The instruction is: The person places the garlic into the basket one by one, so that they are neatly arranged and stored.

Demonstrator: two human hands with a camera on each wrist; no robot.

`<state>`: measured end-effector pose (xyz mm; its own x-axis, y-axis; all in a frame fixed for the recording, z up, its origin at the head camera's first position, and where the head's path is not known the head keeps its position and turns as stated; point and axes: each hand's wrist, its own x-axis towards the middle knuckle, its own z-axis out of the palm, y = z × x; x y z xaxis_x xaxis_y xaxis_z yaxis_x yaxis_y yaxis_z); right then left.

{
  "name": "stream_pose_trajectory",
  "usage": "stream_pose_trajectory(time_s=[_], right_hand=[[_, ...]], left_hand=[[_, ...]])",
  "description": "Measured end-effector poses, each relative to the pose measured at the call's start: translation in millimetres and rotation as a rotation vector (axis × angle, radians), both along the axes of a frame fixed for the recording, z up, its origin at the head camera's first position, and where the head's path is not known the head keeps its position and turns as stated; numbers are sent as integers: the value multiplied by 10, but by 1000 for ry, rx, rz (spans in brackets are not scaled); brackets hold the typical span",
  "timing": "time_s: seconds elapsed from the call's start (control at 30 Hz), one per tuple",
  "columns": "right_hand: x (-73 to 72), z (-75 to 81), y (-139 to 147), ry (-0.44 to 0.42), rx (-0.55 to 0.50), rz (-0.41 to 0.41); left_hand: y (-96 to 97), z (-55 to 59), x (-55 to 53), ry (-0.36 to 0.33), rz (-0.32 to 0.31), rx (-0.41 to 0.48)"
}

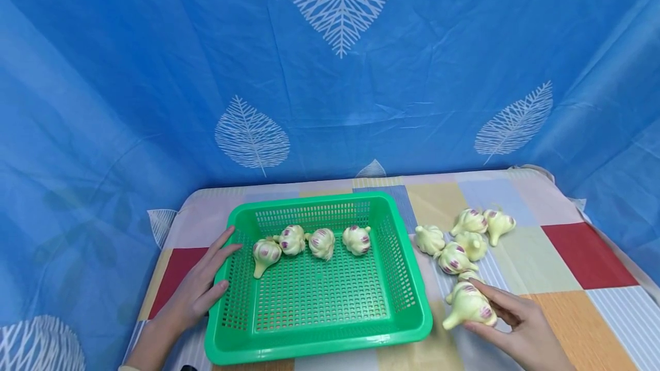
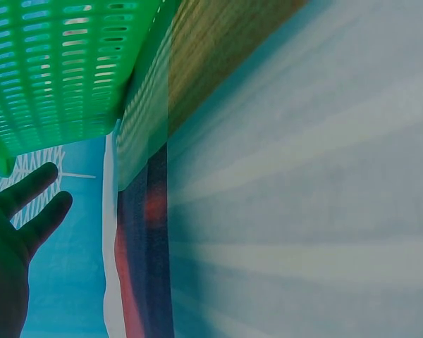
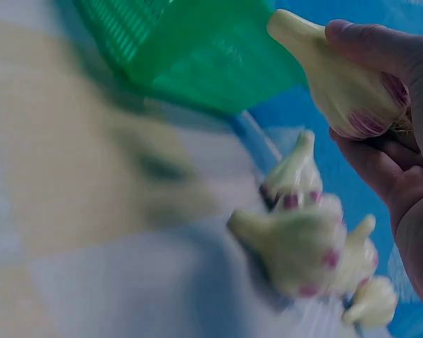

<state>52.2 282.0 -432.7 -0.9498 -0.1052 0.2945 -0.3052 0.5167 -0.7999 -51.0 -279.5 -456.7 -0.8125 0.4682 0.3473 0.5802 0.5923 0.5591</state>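
My right hand (image 1: 521, 325) grips a pale garlic bulb (image 1: 470, 305) with purple streaks, right of a green plastic basket (image 1: 314, 351). In the right wrist view the thumb lies along the held garlic bulb (image 3: 352, 88), fingers beneath, and it is raised off the cloth. My left hand (image 1: 198, 285) rests at the basket's left rim, its fingers spread and fairly straight. Inside the basket, several garlic bulbs (image 1: 322, 244) lie toward the back. A loose group of garlic bulbs (image 1: 456, 258) sits on the table beyond my right hand; one is partly hidden by the held bulb.
A checked patchwork cloth (image 1: 526, 251) covers the table. Blue curtains (image 1: 412, 90) with white leaf prints hang behind and at both sides. At the bottom edge, near the basket's front left, a small dark object (image 1: 188, 367) is partly cut off.
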Motion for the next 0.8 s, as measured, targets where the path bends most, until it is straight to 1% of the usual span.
stream_pose_trajectory(time_s=[0.3, 0.47, 0.6, 0.7, 0.8], right_hand=[[-173, 259, -140, 74, 7, 150], [-274, 390, -255, 81, 1, 230], [-360, 479, -380, 68, -14, 273], [-439, 532, -494, 88, -26, 311], [-544, 574, -598, 136, -5, 342]], left_hand=[[0, 8, 4, -6, 2, -5], [7, 9, 9, -13, -2, 3], [6, 0, 6, -14, -3, 0], [3, -6, 1, -7, -1, -3], [-1, -12, -2, -3, -2, 2]])
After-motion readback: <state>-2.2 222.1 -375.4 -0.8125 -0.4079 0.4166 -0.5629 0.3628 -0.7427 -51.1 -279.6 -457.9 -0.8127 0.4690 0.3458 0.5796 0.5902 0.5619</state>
